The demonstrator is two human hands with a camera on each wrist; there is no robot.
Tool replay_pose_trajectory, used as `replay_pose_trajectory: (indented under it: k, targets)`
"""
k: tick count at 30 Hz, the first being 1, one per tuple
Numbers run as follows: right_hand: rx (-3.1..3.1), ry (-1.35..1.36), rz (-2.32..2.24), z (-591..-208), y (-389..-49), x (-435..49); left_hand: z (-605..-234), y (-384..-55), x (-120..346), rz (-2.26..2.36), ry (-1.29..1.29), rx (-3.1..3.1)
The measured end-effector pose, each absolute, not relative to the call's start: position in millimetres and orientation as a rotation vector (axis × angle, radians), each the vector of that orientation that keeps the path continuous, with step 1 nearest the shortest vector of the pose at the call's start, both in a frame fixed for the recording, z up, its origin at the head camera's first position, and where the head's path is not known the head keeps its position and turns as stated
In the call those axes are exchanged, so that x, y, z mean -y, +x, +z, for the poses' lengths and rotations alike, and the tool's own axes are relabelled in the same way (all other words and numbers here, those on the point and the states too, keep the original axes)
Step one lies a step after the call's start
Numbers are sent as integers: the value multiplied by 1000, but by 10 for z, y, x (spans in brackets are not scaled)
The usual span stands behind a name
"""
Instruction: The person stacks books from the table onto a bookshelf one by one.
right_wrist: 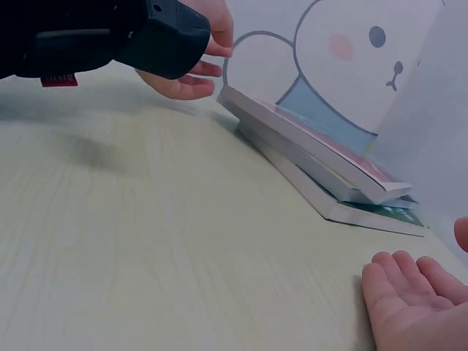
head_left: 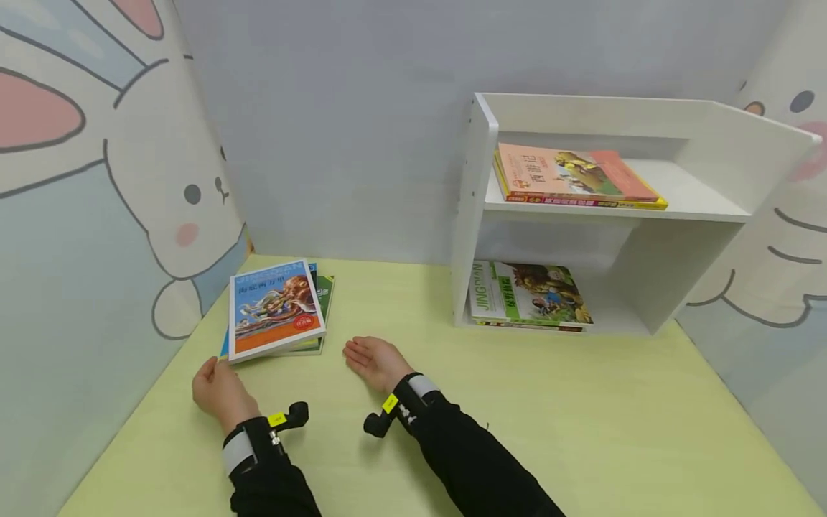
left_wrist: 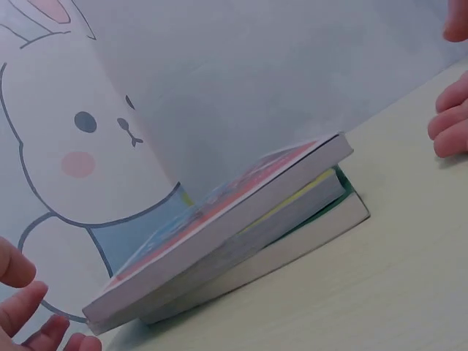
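Black-sleeved right arm (head_left: 478,456) slants left, fingers (head_left: 359,353) near books (head_left: 276,305).

The left arm (head_left: 274,485) and right arm (head_left: 484,459) are stretched forward, the right one slanted inward. The left hand (head_left: 222,393) is held with thumb and fingers parted and slightly bent; the right hand (head_left: 377,364) is turned palm inward, its fingers held close together.

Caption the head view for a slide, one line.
Left hand by the near-left corner of stacked books, right hand open to their right; white shelf holding more books at right.
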State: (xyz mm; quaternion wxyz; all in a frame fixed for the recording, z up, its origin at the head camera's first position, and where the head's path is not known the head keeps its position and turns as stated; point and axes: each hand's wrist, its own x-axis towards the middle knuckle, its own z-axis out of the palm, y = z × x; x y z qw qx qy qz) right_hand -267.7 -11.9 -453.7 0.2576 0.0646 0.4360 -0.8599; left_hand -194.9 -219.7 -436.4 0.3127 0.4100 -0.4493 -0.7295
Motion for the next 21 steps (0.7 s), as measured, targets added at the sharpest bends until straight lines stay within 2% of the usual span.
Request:
replay_pose_trajectory:
  k: [8,21]
  targets:
    - [-1047,237,-2378,-4544,-2821,410,-4458,-2063,2301,-1982,1119,1123]
    - [-984,163,-2375,-4551,-2871,598,-4525,-2167,2377,-1918,1164,1286]
